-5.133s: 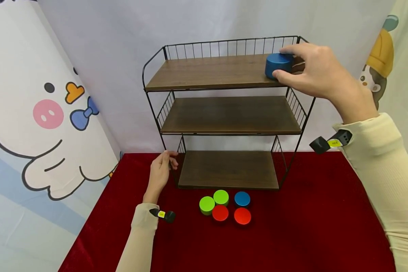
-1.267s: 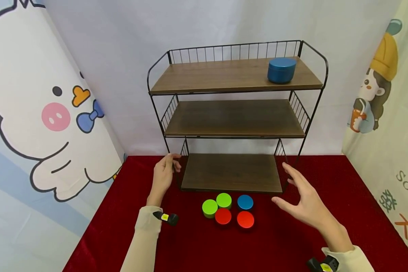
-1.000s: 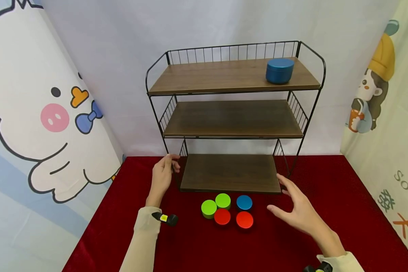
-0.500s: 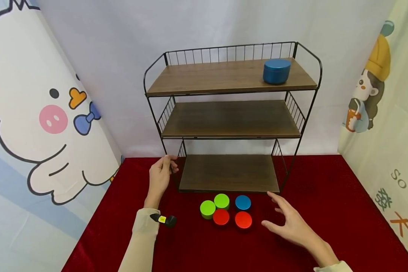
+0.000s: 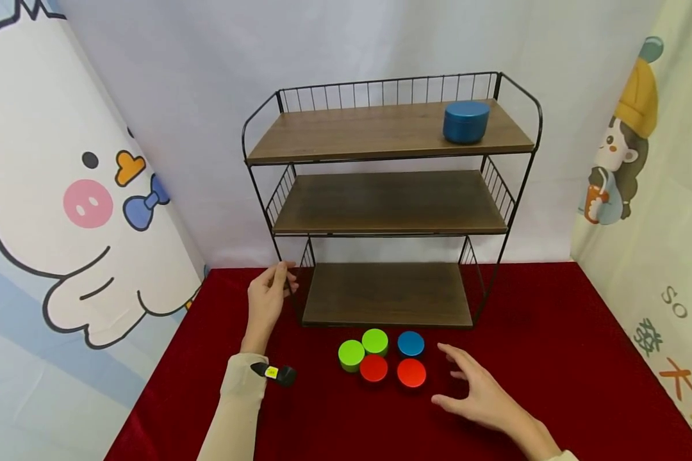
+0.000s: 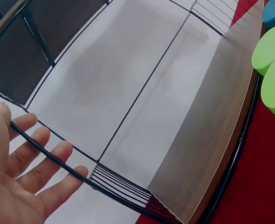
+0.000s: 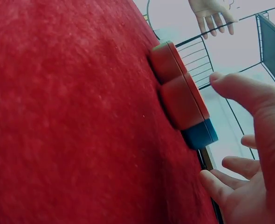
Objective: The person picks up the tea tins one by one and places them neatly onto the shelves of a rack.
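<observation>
Lying just left of right grip (image 5: pixel 477 397): red tin (image 5: pixel 412 373)

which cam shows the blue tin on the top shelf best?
Head view. It shows the whole blue tin standing on the right end of the top shelf, untouched by either hand. The left wrist view shows only rack wires, the bottom board and the green tins; the right wrist view shows the floor tins and rack edge. Neither shows that tin.
</observation>
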The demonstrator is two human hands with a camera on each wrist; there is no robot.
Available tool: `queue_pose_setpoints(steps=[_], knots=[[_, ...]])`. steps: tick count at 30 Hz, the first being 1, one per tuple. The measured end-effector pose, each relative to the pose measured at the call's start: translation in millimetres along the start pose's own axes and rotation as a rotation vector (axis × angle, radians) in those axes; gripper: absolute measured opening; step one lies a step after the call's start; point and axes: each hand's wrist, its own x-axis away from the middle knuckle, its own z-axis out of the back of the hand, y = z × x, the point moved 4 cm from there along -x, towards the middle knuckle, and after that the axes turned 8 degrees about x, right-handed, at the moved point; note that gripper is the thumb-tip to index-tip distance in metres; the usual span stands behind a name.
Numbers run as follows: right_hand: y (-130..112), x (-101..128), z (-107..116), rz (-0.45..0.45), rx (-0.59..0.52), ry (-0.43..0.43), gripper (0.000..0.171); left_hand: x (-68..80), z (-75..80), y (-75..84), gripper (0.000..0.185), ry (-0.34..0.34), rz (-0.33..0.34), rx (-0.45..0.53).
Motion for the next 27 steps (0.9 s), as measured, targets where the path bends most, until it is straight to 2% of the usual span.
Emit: queue_pose_setpoints(steps=[7,9,15,22,27], knots=[[-2,-3,-11,-0.024,-0.060,-0.073,0.089,6.4,-3.7,33.9,0.040,-0.040,0.015,-0.043],[-3,-3,-14,-0.021,-0.066,-0.081,0.089,7.6,-4.5,38.3,0.040,-0.046,0.023,-0.045],[-3,-4,-19,-0.057,-0.082,-0.089,0.086,7.7,-4.3,37.2,0.045,-0.049,0.047,-0.027],[-4,-5,-24,-0.009,-0.082,-0.074,0.079,6.6,-2.3,35.9,0.041,-0.046,0.069,-0.029],[-5,-6,-27,-0.012,-0.091,-0.082,0.076,6.7,-1.7,35.6,0.040,-0.048,0.079,-0.025]])
